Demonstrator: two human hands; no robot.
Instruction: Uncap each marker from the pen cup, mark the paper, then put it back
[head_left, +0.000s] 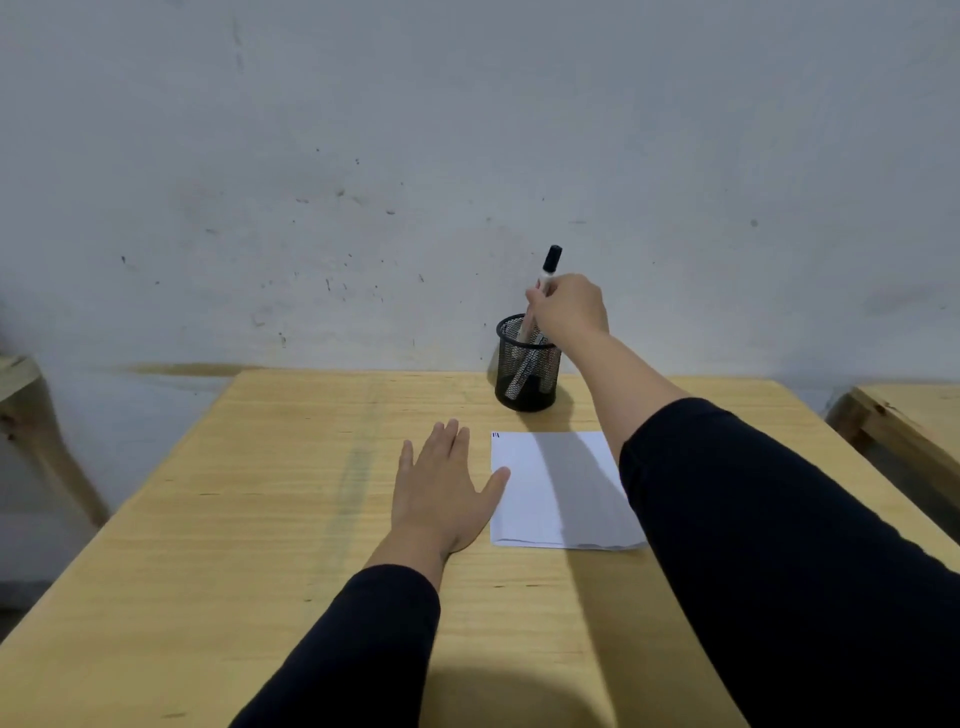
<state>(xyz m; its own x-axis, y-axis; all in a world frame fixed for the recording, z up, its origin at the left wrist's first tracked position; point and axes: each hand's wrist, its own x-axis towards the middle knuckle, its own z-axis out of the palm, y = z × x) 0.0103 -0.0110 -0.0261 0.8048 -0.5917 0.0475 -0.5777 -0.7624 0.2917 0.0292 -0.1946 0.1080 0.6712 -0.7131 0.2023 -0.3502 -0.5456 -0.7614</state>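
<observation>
A black mesh pen cup (527, 371) stands at the far side of the wooden table (249, 519), with other markers inside it. My right hand (569, 306) is above the cup, gripping a white marker with a black cap (548, 265); the capped end points up and its lower end is inside the cup. A white sheet of paper (556, 488) lies in front of the cup, with small dark marks at its far left corner (495, 434). My left hand (441, 486) rests flat on the table, fingers apart, thumb touching the paper's left edge.
A grey scuffed wall (363, 182) rises just behind the table. Parts of other wooden furniture show at the left edge (21, 384) and right edge (904, 415). My dark right sleeve (779, 545) covers the paper's right side.
</observation>
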